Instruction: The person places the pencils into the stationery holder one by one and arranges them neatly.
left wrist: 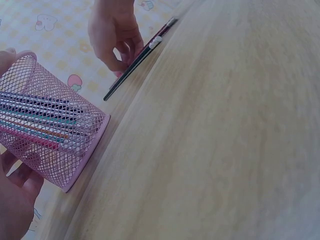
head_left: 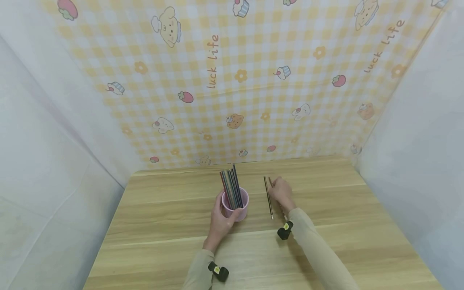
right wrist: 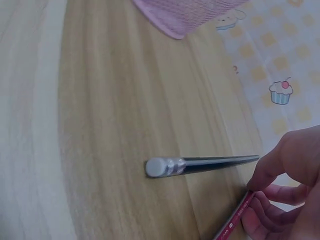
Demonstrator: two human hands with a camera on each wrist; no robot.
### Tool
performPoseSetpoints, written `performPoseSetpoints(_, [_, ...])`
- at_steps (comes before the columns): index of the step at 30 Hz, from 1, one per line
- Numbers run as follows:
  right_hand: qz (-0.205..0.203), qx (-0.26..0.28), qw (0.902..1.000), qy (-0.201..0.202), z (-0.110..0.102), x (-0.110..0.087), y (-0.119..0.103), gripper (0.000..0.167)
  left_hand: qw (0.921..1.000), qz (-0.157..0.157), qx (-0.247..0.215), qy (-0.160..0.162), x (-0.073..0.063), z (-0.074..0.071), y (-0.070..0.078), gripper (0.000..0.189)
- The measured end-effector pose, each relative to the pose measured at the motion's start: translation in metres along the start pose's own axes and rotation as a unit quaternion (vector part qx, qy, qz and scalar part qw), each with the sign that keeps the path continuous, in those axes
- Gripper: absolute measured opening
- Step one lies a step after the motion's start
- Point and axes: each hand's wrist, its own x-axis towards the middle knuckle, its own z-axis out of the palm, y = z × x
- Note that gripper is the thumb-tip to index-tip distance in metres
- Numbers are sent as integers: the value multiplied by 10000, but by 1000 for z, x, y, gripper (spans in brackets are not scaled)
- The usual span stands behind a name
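Observation:
My left hand (head_left: pixel 220 222) grips a pink mesh pencil cup (head_left: pixel 243 213) around its side, thumb at the front. Several pencils (head_left: pixel 230 187) stand in the cup, leaning to the left, with their upper ends above the rim. To the right of the cup, my right hand (head_left: pixel 282 192) pinches a red pencil (right wrist: pixel 233 218) near its far end. Whether that pencil lies flat on the table or is slightly raised, I cannot tell. Between cup and right hand, a dark pencil (head_left: pixel 268 197) lies on the table, its white eraser end towards me.
The wooden table (head_left: pixel 163 217) meets a yellow checked cloth (head_left: pixel 203 117) hanging at the back. White sheets (head_left: pixel 61 161) hang along the left and right sides.

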Motion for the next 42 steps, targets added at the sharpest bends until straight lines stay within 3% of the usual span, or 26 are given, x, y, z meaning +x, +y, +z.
performPoseSetpoints(6, [39,365,9990,-248,-5,1,4,37,10000,-57,-66,-8,0,0,1,81])
performPoseSetpoints(16, [5,896,9960,-68,-17,2,-4,38,10000,-7,-90,0,1,0,2,80])
performPoseSetpoints(25, [-455,1069,9921,476,-24,-3,-17,34,9999,-66,-142,13,0,-1,2,81])
performPoseSetpoints(42, [-1053,1845,9761,465,-40,-15,-50,40,10000,-59,-51,8,0,-1,6,81])
